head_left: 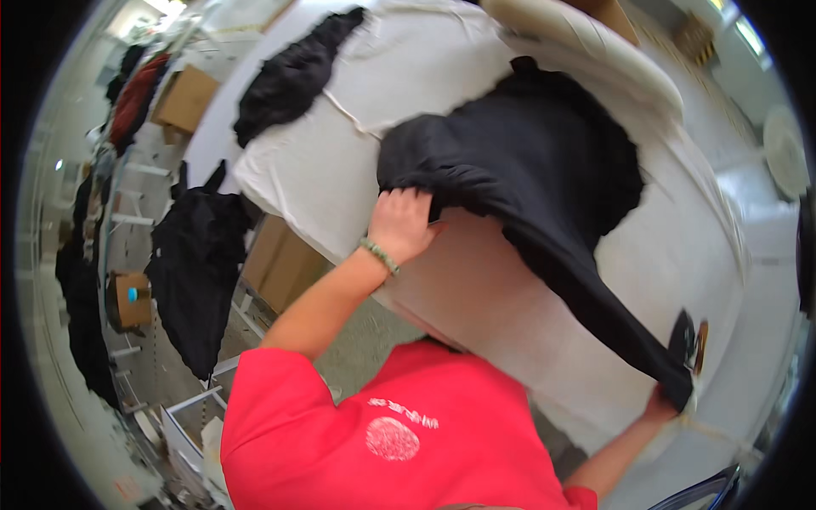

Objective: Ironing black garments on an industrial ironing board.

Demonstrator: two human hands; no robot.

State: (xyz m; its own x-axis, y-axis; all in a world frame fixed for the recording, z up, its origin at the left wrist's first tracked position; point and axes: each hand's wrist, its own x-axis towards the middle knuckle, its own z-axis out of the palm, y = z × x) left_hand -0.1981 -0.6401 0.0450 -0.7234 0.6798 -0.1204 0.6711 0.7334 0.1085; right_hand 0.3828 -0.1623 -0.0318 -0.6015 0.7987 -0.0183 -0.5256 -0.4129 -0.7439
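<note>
A large black garment (527,153) lies bunched and spread over the white cloth-covered table (476,280). At its near left edge, my left hand (399,223) is closed on the fabric, fingers over the top; a beaded bracelet rings that wrist. A long narrow part of the garment stretches to the lower right, where my right hand (661,406) grips its end, the fingers partly hidden by the cloth. Just beyond my right hand stands what looks like an iron (683,338), dark with a brown handle.
Another black garment (293,76) lies at the table's far left. A pale padded roll (595,51) runs along the far edge. Left of the table, a black garment (200,255) hangs on a rack, with cardboard boxes (285,259) nearby. A cord (722,432) trails at the right.
</note>
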